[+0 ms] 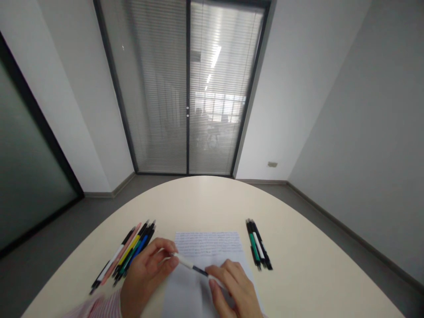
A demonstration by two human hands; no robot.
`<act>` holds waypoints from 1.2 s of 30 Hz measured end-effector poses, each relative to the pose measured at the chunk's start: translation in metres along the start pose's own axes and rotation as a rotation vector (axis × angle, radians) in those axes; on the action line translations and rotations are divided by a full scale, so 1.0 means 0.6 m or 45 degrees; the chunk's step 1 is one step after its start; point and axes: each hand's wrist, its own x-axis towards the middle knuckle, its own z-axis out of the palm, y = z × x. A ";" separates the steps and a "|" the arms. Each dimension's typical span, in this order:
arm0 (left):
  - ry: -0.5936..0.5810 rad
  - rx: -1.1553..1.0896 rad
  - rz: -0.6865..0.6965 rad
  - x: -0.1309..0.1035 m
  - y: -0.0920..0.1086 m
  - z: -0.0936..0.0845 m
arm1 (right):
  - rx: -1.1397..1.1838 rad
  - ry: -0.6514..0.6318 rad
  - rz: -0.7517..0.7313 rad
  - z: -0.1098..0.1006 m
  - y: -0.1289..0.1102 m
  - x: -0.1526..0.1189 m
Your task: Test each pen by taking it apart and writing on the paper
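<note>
Left pens: where the desk curves left, they lie clustered.
Left hand: pinches one end of the white pen.
White pen: slants over the written-on paper.
Right hand: grips the other end.
Right pens: lie beside the paper.

Paper (partly written on) lies on the cream table between the left pens and right pens.

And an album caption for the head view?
White pen in the grip of left hand and right hand, over a written page, other pens on both sides.
</note>
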 end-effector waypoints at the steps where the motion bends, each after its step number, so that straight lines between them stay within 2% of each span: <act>1: 0.004 -0.005 0.006 0.001 -0.002 -0.003 | 0.000 -0.007 0.009 -0.003 -0.001 0.001; 3: -0.061 0.004 -0.006 0.004 -0.006 -0.009 | 0.008 -0.025 -0.008 -0.007 -0.004 0.003; 6: -0.238 0.038 -0.063 0.007 -0.010 -0.019 | 0.016 -0.029 -0.026 -0.007 -0.006 0.004; 8: -0.282 0.053 -0.088 0.008 -0.012 -0.022 | 0.034 -0.016 0.005 -0.004 -0.007 0.002; 12: -0.275 0.058 -0.111 0.010 -0.011 -0.021 | 0.091 0.004 0.105 0.003 -0.007 -0.003; 14: -0.262 0.054 -0.115 0.011 -0.010 -0.019 | 0.056 -0.003 0.073 0.004 -0.006 -0.003; 18: -0.145 0.041 -0.087 0.009 -0.005 -0.013 | -0.004 -0.012 -0.023 0.003 -0.003 -0.002; 24: 0.004 0.037 -0.003 0.003 0.001 -0.004 | 0.018 -0.006 -0.020 0.005 0.001 -0.002; 26: 0.010 0.018 0.017 0.004 -0.002 -0.005 | -0.001 0.002 -0.004 0.006 0.002 -0.003; 28: -0.042 0.016 0.007 0.008 -0.008 -0.010 | -0.016 0.016 0.007 0.007 0.002 -0.003; 32: -0.265 0.046 -0.031 0.016 -0.024 -0.025 | -0.007 0.011 -0.003 0.005 -0.002 -0.001; 36: -0.337 0.062 -0.051 0.016 -0.030 -0.030 | 0.008 0.028 0.008 0.008 -0.003 -0.004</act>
